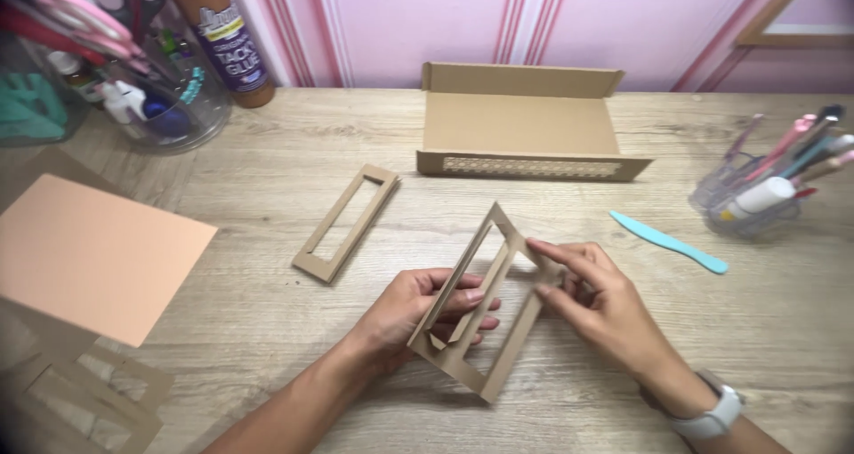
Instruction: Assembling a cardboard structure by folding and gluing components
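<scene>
Item, lower centre of frame: a folded kraft-card window frame, held tilted above the tabletop between both hands. The left hand cupped it from beneath, fingers closed along the lower rail; the right hand pinched the upper right edge between thumb and forefinger, a pale watch at that wrist. The piece looked light, thin and only moderately stiff, likely to crease if squeezed mid-span; the solid rails and corners seemed the safest places to hold. Lower left: flat kraft cut-outs under a peach card sheet. Centre left: a second kraft frame lying flat. Right: a turquoise folding tool and a clear pen holder. Beyond centre: an open kraft tray with a cane-pattern front. Upper left: a glue bottle and clear jars of scissors and tools. Surface: pale wood-grain desk; behind it, a pink panelled wall.
</scene>
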